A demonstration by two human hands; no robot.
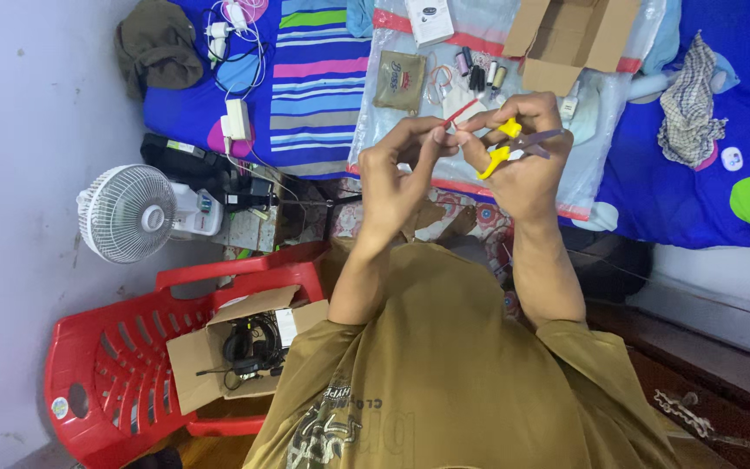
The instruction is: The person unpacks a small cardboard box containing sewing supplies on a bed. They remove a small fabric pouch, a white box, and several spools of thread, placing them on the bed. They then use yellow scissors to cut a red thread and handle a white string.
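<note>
Two hands raised over the bed (323, 78). Left hand (392, 178) pinches a thin red strip (460, 112), long axis slanting up toward the right hand (523, 161). Right fingers closed through yellow-handled scissors (514, 143), blades just beside the strip. Blade gap hard to make out; strip's lower end hidden by fingertips

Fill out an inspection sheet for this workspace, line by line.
Surface: clear plastic sheet over a patterned blue bedspread.
Job's things: yellow-handled scissors and a thin red strip.
Clutter: open cardboard box, small spools, tan pouch, checked cloth.
Grips: left hand pinches the strip; right hand holds the scissors.
Cables: white chargers.
Surroundings: white fan, red chair bearing a box of headphones.
</note>
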